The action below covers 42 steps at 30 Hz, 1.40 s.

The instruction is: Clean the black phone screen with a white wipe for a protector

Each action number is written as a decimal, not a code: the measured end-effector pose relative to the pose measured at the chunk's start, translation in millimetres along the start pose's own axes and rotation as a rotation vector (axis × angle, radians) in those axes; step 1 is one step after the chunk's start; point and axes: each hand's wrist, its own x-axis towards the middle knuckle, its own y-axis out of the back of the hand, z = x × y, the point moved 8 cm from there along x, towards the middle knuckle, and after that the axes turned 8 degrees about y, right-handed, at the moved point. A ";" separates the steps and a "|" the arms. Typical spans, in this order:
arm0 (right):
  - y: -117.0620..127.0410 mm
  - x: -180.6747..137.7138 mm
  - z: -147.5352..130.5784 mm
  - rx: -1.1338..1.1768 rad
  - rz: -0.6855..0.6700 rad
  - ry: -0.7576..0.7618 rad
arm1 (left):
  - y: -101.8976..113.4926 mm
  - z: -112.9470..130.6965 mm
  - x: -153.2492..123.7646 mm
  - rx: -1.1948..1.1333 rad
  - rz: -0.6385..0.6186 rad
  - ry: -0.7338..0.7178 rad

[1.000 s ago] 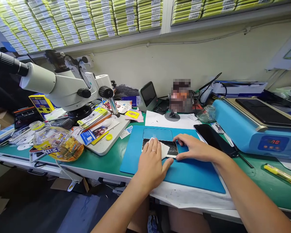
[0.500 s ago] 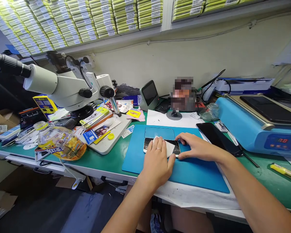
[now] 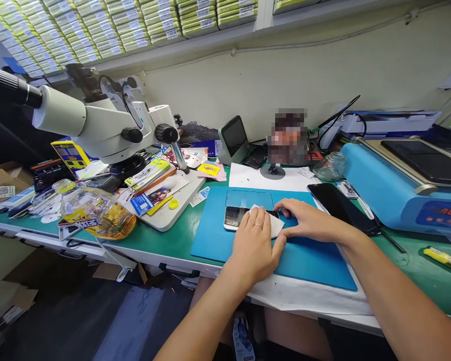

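A phone [image 3: 235, 217] lies screen up on a blue mat [image 3: 304, 255] at the middle of the bench. My left hand [image 3: 256, 245] lies on top of it, fingers pressed together on a white wipe [image 3: 275, 226] that covers the phone's right part. My right hand [image 3: 304, 221] rests at the phone's right end, fingers curled against its edge and holding it in place. A clear blue film [image 3: 248, 199] lies just behind the phone on the mat.
A white microscope [image 3: 97, 125] stands at the left over a cluttered base plate. A plastic bottle [image 3: 93, 213] lies on its side. A black phone [image 3: 340, 205] lies right of the mat, beside a blue heating machine [image 3: 402, 193]. A yellow marker [image 3: 445, 258] is far right.
My left hand has slid the white wipe rightward along the phone, uncovering its left end. My right hand has stayed at the phone's right end. The camera tilted slightly.
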 end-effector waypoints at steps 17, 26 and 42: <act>1.6 -0.5 -5.4 -0.037 0.033 0.033 | 5.3 18.4 9.5 -0.012 -0.061 -0.117; -1.2 -1.2 -1.7 -0.017 0.000 0.020 | 2.7 10.4 -23.1 -0.052 -0.045 -0.088; -2.4 -0.1 0.4 -0.017 -0.018 -0.001 | 10.0 -26.5 -29.6 -0.003 -0.085 -0.036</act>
